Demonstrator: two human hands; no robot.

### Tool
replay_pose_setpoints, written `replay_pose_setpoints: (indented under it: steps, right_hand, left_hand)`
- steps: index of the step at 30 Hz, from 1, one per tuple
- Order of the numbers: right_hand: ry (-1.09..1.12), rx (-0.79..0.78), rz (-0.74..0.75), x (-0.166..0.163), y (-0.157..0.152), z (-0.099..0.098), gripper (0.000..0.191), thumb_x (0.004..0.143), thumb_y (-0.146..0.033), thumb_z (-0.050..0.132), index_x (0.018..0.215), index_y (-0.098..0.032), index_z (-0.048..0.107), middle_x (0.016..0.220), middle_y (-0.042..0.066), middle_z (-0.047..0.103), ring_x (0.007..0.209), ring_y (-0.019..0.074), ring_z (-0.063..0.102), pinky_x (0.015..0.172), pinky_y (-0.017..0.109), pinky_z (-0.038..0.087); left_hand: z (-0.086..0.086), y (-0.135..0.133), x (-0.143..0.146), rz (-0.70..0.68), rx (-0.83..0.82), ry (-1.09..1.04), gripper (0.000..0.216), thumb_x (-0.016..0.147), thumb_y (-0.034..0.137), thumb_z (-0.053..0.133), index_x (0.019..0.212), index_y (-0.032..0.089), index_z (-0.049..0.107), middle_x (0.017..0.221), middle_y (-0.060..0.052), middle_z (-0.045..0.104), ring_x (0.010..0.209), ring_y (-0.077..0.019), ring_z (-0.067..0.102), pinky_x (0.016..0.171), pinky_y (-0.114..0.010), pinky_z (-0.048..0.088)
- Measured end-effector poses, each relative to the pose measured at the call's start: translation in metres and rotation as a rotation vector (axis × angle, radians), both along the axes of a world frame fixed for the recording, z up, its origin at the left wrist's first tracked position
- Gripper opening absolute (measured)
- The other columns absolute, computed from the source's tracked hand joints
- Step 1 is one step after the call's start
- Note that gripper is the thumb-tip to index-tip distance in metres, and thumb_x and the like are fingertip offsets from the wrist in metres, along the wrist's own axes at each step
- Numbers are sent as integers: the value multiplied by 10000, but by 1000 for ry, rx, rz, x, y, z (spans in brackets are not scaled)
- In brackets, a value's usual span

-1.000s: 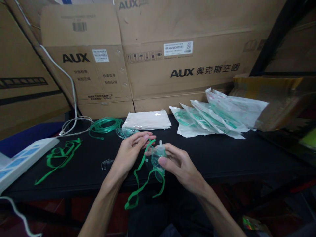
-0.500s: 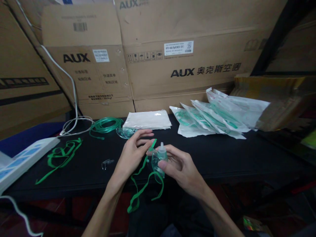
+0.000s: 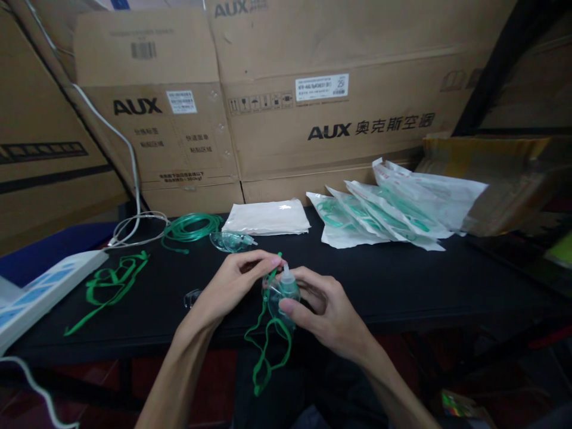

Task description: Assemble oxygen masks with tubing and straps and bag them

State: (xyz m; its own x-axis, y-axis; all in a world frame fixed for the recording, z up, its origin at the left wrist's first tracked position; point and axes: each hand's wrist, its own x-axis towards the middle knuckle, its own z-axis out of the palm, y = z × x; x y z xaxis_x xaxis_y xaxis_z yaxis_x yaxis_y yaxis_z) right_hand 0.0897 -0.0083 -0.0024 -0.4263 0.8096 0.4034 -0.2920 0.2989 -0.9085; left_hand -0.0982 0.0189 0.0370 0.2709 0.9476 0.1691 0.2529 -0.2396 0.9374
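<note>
My right hand [image 3: 328,307] is closed round a clear green oxygen mask [image 3: 277,302], thumb across its front, with a pale connector [image 3: 287,276] pointing up. At the mask's left edge, my left hand [image 3: 235,280] pinches the end of a green elastic strap [image 3: 260,387]. The strap's loops hang below the mask, past the table's front edge. Where strap and mask meet is partly hidden by my fingers. Beyond my left hand lies a second clear mask [image 3: 233,241]. Small clear pieces [image 3: 192,298] rest beside my left wrist.
Coiled green tubing [image 3: 192,227] and a folded white packet [image 3: 267,218] lie along the back of the black table [image 3: 402,286]. More green straps [image 3: 114,280] and a white power strip [image 3: 49,292] are on the left. Several packaged masks [image 3: 379,214] lean at right, before cardboard boxes [image 3: 277,137].
My left hand has lowered, its fingers closing further on the strap's end. The mask has shifted slightly left and turned in my right hand. The hanging strap has swung to the right.
</note>
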Motion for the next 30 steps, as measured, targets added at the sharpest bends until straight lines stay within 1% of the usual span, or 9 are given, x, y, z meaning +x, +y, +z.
replay_pose_setpoints:
  steps: [6,10,13,16,19,22,25,27,30]
  right_hand:
    - [-27,9,5,0,-1,1,181,871,-253,751,1043,-208,721,998,4,729,1004,166,696,950,267,537]
    - [11,-37,-7,0,-1,2,282,851,-258,779,1128,-233,737,1139,15,745,1126,185,680,1038,298,504]
    - [112,-72,-83,-2,4,1,298,838,-277,798,1131,-263,744,1200,4,739,1179,187,661,1058,303,493]
    - [156,-64,-202,-2,11,2,325,835,-293,796,1153,-275,737,1221,6,724,1151,197,663,1025,319,508]
    - [16,-19,-376,6,18,5,378,823,-309,796,1194,-271,734,1182,29,723,1020,208,661,951,353,517]
    - [-138,28,-507,18,21,7,392,796,-309,815,1181,-271,751,966,15,708,816,180,610,818,343,512]
    - [-107,-24,-403,27,23,7,386,819,-306,784,1193,-241,713,702,-37,620,665,158,605,700,323,516]
    - [-40,-87,-306,30,24,5,372,827,-306,773,1175,-229,667,725,-38,647,649,158,667,693,326,550]
    - [39,-160,-234,32,25,2,380,799,-309,804,1119,-230,616,976,13,706,745,178,756,764,347,603]
  left_hand:
    - [-3,-1,5,66,-45,-159,275,855,426,754,1018,209,798,872,-33,744,715,-132,569,641,-232,441]
    - [1,-1,-1,247,163,-213,318,843,401,779,1096,208,776,841,-21,724,684,-120,537,652,-234,442]
    - [10,-3,-9,426,351,-239,311,868,374,758,1143,230,763,884,-15,724,722,-124,550,671,-232,445]
    - [20,-6,-16,558,481,-272,261,885,355,739,1118,239,766,945,-14,735,699,-112,532,649,-224,437]
    - [25,-11,-17,627,546,-291,231,890,363,733,1082,237,761,1029,-20,745,683,-106,540,634,-226,445]
    - [25,-13,-14,600,523,-198,236,912,398,701,1065,226,753,984,-21,746,694,-118,565,662,-236,479]
    - [18,-11,-7,487,452,-55,285,916,425,687,1096,211,744,873,-18,737,693,-136,589,676,-251,504]
    - [12,-7,-2,387,402,13,318,901,434,699,1116,204,743,870,-22,743,716,-154,622,692,-264,519]
    - [2,-1,4,283,351,88,328,903,446,692,1116,204,754,962,-37,764,784,-177,669,741,-280,532]
